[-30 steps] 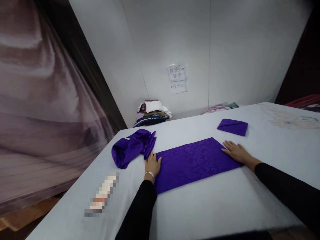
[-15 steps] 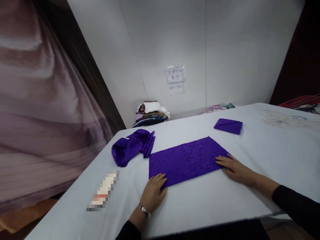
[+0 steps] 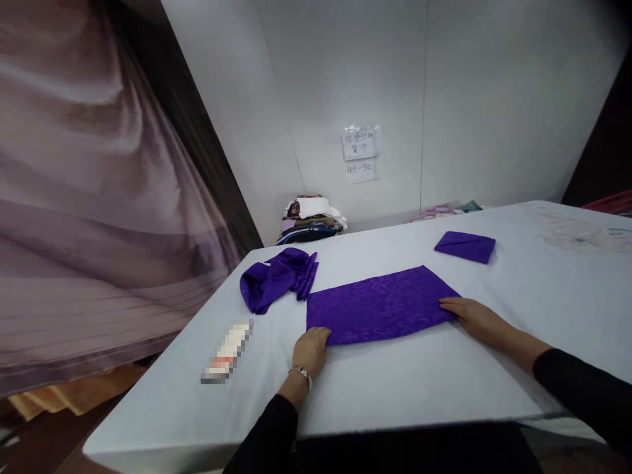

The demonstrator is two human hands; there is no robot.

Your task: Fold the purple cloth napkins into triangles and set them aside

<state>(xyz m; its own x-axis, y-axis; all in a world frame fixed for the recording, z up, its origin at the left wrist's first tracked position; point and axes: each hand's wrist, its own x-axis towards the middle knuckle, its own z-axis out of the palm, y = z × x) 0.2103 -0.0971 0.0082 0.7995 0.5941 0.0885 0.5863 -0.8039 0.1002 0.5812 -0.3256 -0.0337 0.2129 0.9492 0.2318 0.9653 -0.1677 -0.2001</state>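
A purple patterned cloth napkin point(image 3: 380, 303), folded into a long rectangle, lies in front of me on the white-covered table. My left hand point(image 3: 312, 349) grips its near left corner, fingers curled over the edge. At the near right corner my right hand point(image 3: 471, 317) pinches the cloth, the thumb hidden from view. Between the two hands the near edge bows slightly. A crumpled heap of purple cloth point(image 3: 276, 280) is just beyond the napkin's left end. Farther off to the right rests a small folded purple napkin point(image 3: 465, 246).
A blurred-out flat object point(image 3: 228, 352) lies left of my left hand on the white tablecloth point(image 3: 162, 395). Against the wall sits a stack of folded fabrics point(image 3: 313, 220). Paper signs point(image 3: 362, 151) hang above. A pink drape point(image 3: 99, 217) hangs at the left.
My hands lay flat on the napkin's near corners before; now their fingers are closed on the cloth. The near edge has become curved. The whole view has shifted slightly.
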